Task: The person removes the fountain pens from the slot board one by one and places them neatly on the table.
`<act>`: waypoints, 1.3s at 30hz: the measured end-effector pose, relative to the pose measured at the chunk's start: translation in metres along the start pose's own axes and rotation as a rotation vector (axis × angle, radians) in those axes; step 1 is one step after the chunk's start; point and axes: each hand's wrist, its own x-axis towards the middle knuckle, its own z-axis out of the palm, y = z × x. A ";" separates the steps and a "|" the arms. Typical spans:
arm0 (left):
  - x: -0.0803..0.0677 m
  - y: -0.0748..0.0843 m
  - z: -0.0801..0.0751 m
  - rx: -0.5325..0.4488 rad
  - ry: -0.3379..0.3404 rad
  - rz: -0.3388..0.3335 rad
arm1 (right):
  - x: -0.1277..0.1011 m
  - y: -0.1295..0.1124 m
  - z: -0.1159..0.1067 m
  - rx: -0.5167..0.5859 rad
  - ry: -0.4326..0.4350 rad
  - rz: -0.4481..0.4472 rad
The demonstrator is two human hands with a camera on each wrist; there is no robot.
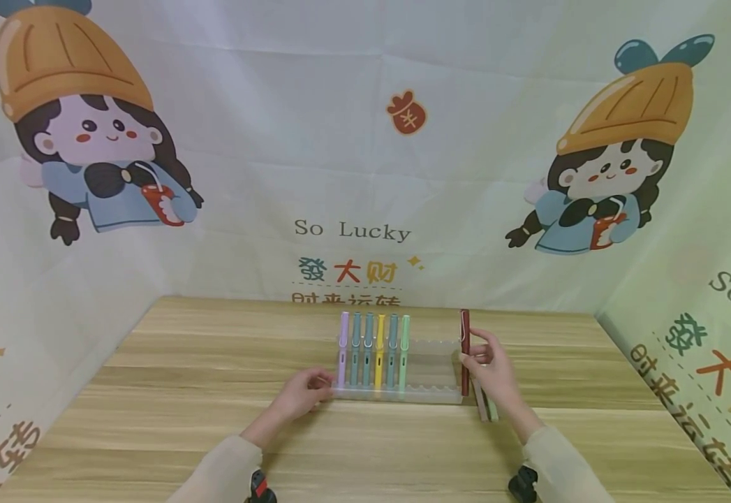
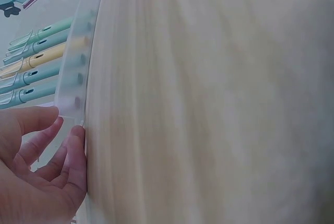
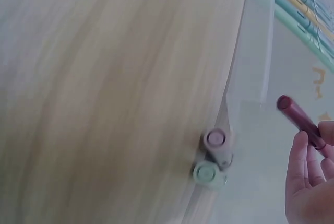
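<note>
A clear plastic pen rack (image 1: 431, 395) lies on the wooden table (image 1: 183, 391) with several pastel pens (image 1: 374, 349) side by side in its left half. My left hand (image 1: 302, 392) holds the rack's near left corner (image 2: 70, 110) with thumb and fingers. My right hand (image 1: 493, 370) pinches a dark red pen (image 1: 464, 349) at the rack's right end; the pen's butt (image 3: 292, 110) shows in the right wrist view. Two more pens, a pink one (image 3: 216, 143) and a pale green one (image 3: 209, 174), lie on the table just right of the rack, under my right hand.
Printed cloth with cartoon figures (image 1: 365, 175) walls in the table at the back and both sides. The rack's right half (image 1: 431, 370) holds no pens. Bare wood stretches left, right and in front of the rack.
</note>
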 end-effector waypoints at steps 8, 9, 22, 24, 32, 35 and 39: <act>-0.001 0.001 0.001 0.010 0.014 -0.027 | 0.001 0.006 -0.020 -0.016 -0.027 0.071; -0.001 0.002 0.001 0.011 0.015 -0.029 | 0.001 0.008 -0.022 -0.024 -0.032 0.073; 0.000 0.000 0.001 0.004 0.007 -0.026 | -0.001 0.021 -0.048 -0.120 -0.101 0.101; 0.000 0.000 0.001 0.003 0.005 -0.029 | -0.002 0.024 -0.050 -0.146 -0.114 0.103; 0.001 0.000 0.000 0.005 -0.002 -0.027 | -0.004 0.031 -0.055 -0.109 -0.179 0.173; 0.000 0.001 0.001 0.007 -0.001 -0.029 | -0.004 0.033 -0.055 -0.102 -0.195 0.202; 0.000 0.002 0.001 0.007 0.004 -0.033 | -0.005 0.035 -0.055 -0.142 -0.217 0.226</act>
